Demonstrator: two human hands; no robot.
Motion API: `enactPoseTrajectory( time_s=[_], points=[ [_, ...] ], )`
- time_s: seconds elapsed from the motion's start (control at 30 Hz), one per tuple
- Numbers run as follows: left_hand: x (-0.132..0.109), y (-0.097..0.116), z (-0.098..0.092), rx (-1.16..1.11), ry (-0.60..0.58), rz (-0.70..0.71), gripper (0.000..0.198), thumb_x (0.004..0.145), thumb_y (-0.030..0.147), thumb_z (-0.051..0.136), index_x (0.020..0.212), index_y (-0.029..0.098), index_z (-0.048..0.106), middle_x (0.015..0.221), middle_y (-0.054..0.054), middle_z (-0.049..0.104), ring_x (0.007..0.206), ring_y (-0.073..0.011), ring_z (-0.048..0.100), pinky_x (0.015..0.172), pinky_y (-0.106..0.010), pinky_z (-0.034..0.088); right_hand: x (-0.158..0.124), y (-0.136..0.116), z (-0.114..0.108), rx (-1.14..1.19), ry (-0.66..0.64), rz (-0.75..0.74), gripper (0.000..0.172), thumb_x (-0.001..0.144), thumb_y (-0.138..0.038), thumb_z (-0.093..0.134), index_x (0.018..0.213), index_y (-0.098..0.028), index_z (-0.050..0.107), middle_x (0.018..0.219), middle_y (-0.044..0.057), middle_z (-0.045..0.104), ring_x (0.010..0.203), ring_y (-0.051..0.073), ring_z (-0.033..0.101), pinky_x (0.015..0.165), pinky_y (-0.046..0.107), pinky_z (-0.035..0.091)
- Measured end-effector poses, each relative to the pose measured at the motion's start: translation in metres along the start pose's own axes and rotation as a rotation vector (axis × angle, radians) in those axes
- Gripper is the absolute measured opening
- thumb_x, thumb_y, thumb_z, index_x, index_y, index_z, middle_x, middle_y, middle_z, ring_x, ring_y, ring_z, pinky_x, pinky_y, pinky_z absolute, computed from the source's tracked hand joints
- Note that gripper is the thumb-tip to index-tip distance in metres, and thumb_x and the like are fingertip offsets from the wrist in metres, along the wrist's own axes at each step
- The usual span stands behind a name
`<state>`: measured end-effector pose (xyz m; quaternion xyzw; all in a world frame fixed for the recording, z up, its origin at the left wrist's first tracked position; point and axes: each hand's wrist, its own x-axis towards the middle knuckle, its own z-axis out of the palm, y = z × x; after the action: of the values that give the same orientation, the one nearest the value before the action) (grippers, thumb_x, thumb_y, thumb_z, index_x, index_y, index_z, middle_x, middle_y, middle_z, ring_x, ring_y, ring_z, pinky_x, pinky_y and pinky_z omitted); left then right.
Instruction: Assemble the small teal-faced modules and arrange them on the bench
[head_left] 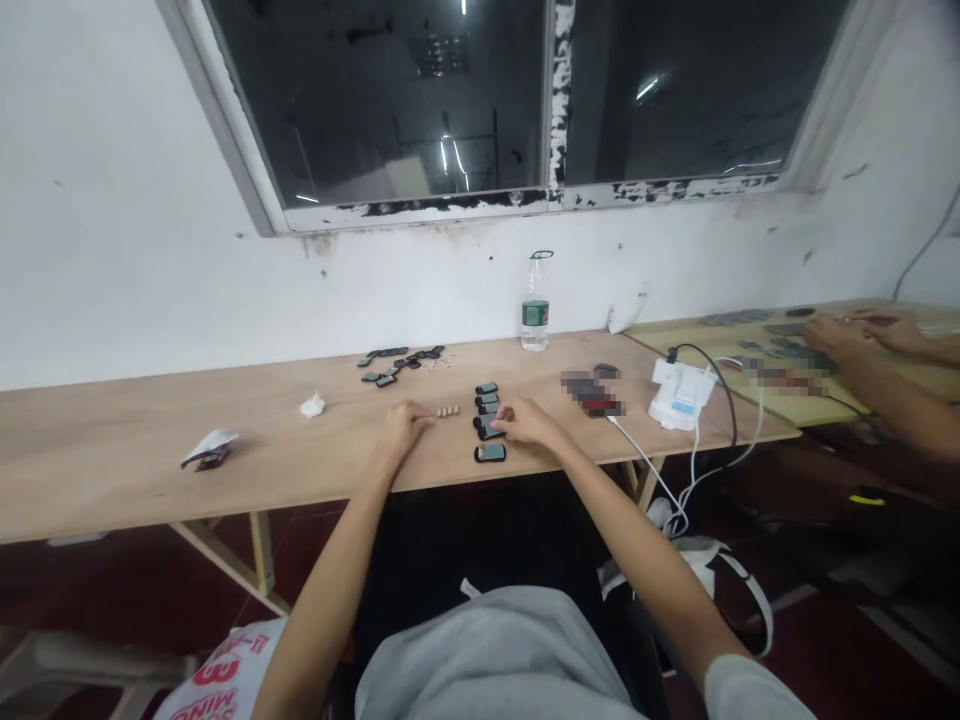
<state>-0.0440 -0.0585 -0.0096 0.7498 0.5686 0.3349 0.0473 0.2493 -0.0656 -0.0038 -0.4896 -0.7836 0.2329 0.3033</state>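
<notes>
My left hand (403, 424) rests on the wooden table (150, 440) with fingers curled, its tips at a short row of small tan pieces (448, 411). My right hand (525, 422) lies with fingers closed on a small dark device (487, 428) with a teal face. Two more such devices (487, 396) are lined up just behind it, and another one (490, 453) lies nearer the table's front edge.
A heap of dark devices (397, 362) and a water bottle (535, 305) stand toward the wall. White crumpled paper (313, 405), a wrapper (209, 449), and a white charger with cables (681, 394) lie about. Another person's hands (847, 335) work at the right table.
</notes>
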Motion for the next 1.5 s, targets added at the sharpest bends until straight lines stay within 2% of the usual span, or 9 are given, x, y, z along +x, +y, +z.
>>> enactPoseTrajectory(
  time_s=[0.17, 0.37, 0.47, 0.73, 0.9, 1.0, 1.1, 1.3, 1.5],
  points=[
    [0.000, -0.003, 0.012, 0.067, -0.008, -0.028, 0.021, 0.085, 0.021, 0.066, 0.102, 0.016, 0.078, 0.102, -0.014, 0.075, 0.093, -0.0295, 0.070, 0.086, -0.038, 0.054, -0.011, -0.020, -0.011, -0.125, 0.015, -0.028, 0.022, 0.088, -0.036, 0.069, 0.078, -0.017, 0.068, 0.082, 0.008, 0.074, 0.074, 0.020, 0.065, 0.063, 0.027, 0.044],
    [-0.002, -0.006, 0.014, 0.000, -0.013, -0.046, 0.029, 0.086, 0.026, 0.067, 0.112, 0.015, 0.073, 0.102, -0.012, 0.074, 0.092, -0.0253, 0.070, 0.084, -0.034, 0.055, -0.034, -0.040, -0.032, -0.162, -0.272, -0.113, 0.016, 0.083, -0.033, 0.074, 0.084, -0.018, 0.070, 0.083, 0.004, 0.074, 0.074, 0.018, 0.064, 0.062, 0.025, 0.042],
    [-0.003, -0.005, 0.014, -0.017, -0.026, -0.023, 0.030, 0.086, 0.027, 0.067, 0.113, 0.015, 0.072, 0.101, -0.012, 0.074, 0.091, -0.0249, 0.069, 0.083, -0.033, 0.055, -0.037, -0.042, -0.029, -0.222, -0.308, -0.098, 0.021, 0.076, -0.034, 0.081, 0.084, -0.018, 0.070, 0.088, 0.005, 0.074, 0.076, 0.019, 0.065, 0.060, 0.025, 0.040],
    [-0.003, 0.001, 0.013, -0.123, -0.010, -0.018, 0.034, 0.082, 0.039, 0.073, 0.108, 0.017, 0.075, 0.104, -0.011, 0.074, 0.088, -0.0257, 0.069, 0.080, -0.035, 0.055, -0.028, -0.040, -0.015, -0.328, -0.313, -0.024, 0.029, 0.072, -0.036, 0.084, 0.091, -0.019, 0.070, 0.093, 0.006, 0.072, 0.080, 0.021, 0.064, 0.060, 0.026, 0.039],
    [-0.010, 0.037, -0.005, -0.234, -0.029, 0.125, 0.036, 0.081, 0.052, 0.074, 0.076, 0.017, 0.078, 0.093, -0.011, 0.073, 0.082, -0.0231, 0.067, 0.071, -0.031, 0.052, -0.026, -0.037, -0.014, -0.315, -0.333, -0.037, 0.033, 0.070, -0.041, 0.084, 0.089, -0.019, 0.067, 0.091, 0.005, 0.070, 0.079, 0.020, 0.062, 0.060, 0.025, 0.038],
    [-0.019, 0.066, -0.012, -0.306, -0.221, 0.259, 0.031, 0.081, 0.050, 0.075, 0.082, 0.019, 0.081, 0.094, -0.009, 0.074, 0.083, -0.0215, 0.068, 0.066, -0.028, 0.051, -0.026, -0.037, -0.014, -0.243, -0.294, -0.070, 0.037, 0.066, -0.036, 0.086, 0.090, -0.019, 0.063, 0.084, 0.002, 0.067, 0.073, 0.018, 0.060, 0.058, 0.025, 0.037],
    [-0.025, 0.085, -0.010, -0.267, -0.342, 0.366, 0.030, 0.078, 0.041, 0.079, 0.101, 0.023, 0.081, 0.111, -0.008, 0.074, 0.090, -0.0218, 0.069, 0.068, -0.026, 0.054, -0.025, -0.038, -0.014, -0.092, -0.255, -0.138, 0.026, 0.073, -0.025, 0.079, 0.091, -0.019, 0.062, 0.078, -0.001, 0.066, 0.069, 0.016, 0.059, 0.059, 0.024, 0.038],
    [-0.025, 0.089, 0.001, -0.134, -0.251, 0.290, 0.041, 0.076, 0.016, 0.067, 0.116, 0.021, 0.075, 0.099, -0.004, 0.078, 0.077, -0.0179, 0.071, 0.071, -0.025, 0.057, -0.017, -0.027, -0.009, 0.148, -0.145, -0.152, 0.018, 0.083, -0.018, 0.066, 0.101, -0.017, 0.065, 0.070, -0.001, 0.068, 0.064, 0.016, 0.067, 0.063, 0.025, 0.047],
    [-0.024, 0.084, -0.004, -0.177, -0.151, 0.384, 0.035, 0.080, 0.024, 0.069, 0.114, 0.020, 0.075, 0.097, -0.004, 0.078, 0.080, -0.0191, 0.073, 0.076, -0.028, 0.059, -0.015, -0.028, -0.012, 0.425, -0.154, -0.091, 0.023, 0.086, -0.020, 0.067, 0.108, -0.017, 0.065, 0.071, 0.003, 0.073, 0.069, 0.020, 0.074, 0.066, 0.028, 0.057]
  ],
)
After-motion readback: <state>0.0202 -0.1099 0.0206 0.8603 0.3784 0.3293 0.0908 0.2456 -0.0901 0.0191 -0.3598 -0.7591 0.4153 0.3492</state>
